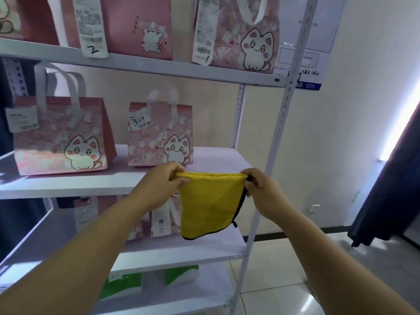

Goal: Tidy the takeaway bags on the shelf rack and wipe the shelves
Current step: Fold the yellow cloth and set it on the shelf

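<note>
A yellow cloth [208, 205] with a dark trim hangs folded in front of the white shelf rack [280, 114]. My left hand [162, 181] pinches its top left corner and my right hand [261, 187] pinches its top right corner. Two pink cat-print takeaway bags stand on the middle shelf [68, 185], a large bag [62, 137] at the left and a smaller bag [160, 135] right behind the cloth. Two more pink bags with receipts, one plain [127, 23] and one cat-printed [238, 32], stand on the upper shelf [159, 67].
Below the cloth, a pink bag [156, 220] stands on a lower shelf, and a green bag [147, 283] on the shelf under it. A dark curtain [391, 178] hangs at the right. A blue-edged notice [311, 51] is on the wall behind the rack. The floor is tiled.
</note>
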A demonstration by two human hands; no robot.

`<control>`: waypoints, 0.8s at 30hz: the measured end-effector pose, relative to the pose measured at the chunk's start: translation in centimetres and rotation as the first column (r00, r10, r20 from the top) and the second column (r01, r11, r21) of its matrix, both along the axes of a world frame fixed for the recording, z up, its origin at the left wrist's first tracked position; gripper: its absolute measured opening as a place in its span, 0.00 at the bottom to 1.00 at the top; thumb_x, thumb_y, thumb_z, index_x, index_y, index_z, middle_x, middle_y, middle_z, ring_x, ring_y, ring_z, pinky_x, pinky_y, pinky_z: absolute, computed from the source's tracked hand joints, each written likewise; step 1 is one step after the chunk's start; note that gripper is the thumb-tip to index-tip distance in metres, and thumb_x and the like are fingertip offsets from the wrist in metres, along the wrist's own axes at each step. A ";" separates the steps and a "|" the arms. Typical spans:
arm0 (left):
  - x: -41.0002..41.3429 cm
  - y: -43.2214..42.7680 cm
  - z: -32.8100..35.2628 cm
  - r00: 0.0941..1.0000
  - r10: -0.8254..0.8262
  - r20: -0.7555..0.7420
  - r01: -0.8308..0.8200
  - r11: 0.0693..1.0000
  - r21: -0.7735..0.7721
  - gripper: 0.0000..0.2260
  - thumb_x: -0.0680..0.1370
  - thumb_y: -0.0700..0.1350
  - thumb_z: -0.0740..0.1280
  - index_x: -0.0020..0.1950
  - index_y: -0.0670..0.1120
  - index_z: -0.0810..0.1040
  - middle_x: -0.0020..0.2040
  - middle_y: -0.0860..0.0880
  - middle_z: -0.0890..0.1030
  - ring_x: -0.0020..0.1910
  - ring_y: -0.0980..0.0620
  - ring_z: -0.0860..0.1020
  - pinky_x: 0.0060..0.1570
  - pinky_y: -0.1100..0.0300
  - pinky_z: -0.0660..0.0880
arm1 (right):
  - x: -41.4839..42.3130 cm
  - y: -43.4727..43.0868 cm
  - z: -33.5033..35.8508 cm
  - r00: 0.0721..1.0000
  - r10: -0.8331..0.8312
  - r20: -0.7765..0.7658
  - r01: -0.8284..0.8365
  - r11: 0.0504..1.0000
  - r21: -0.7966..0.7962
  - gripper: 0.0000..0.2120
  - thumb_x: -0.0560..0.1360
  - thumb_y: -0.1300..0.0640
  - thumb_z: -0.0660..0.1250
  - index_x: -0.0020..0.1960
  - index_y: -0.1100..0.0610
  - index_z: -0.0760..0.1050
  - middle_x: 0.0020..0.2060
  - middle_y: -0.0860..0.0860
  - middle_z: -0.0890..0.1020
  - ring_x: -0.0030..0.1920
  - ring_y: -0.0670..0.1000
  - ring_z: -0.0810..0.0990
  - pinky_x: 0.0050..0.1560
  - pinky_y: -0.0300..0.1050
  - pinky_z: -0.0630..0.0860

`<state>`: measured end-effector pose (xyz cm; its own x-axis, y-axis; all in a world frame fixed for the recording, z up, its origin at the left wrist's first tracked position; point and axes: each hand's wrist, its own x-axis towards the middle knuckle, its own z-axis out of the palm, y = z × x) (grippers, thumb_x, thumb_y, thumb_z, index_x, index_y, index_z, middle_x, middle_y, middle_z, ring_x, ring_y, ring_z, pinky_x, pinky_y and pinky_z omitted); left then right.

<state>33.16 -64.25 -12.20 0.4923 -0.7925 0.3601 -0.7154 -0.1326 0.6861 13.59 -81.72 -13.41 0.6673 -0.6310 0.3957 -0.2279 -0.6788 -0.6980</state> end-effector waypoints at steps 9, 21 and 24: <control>1.1 -8.1 2.7 0.993 -0.064 -0.102 0.052 0.993 -0.109 0.03 0.74 0.47 0.70 0.44 0.49 0.79 0.34 0.52 0.83 0.31 0.56 0.80 0.29 0.68 0.73 | 0.6 -9.3 2.5 0.994 0.078 0.077 -0.082 0.996 0.044 0.14 0.78 0.61 0.59 0.44 0.44 0.76 0.34 0.48 0.80 0.33 0.47 0.77 0.39 0.46 0.75; 6.0 -19.0 4.6 0.998 -0.002 0.069 0.022 0.957 -0.290 0.10 0.74 0.45 0.70 0.41 0.60 0.74 0.41 0.61 0.78 0.40 0.64 0.76 0.38 0.63 0.71 | 6.9 -17.8 4.6 0.940 -0.115 0.322 0.112 0.993 0.028 0.21 0.75 0.70 0.56 0.43 0.42 0.70 0.39 0.46 0.79 0.44 0.53 0.81 0.46 0.55 0.78; 7.3 -19.6 0.5 0.998 -0.051 0.046 0.057 0.991 -0.121 0.09 0.74 0.47 0.69 0.40 0.62 0.74 0.41 0.62 0.78 0.38 0.66 0.75 0.35 0.64 0.68 | 7.2 -19.2 1.1 0.990 -0.109 0.091 0.106 0.994 0.037 0.17 0.75 0.67 0.57 0.44 0.44 0.70 0.42 0.54 0.80 0.44 0.60 0.78 0.45 0.58 0.76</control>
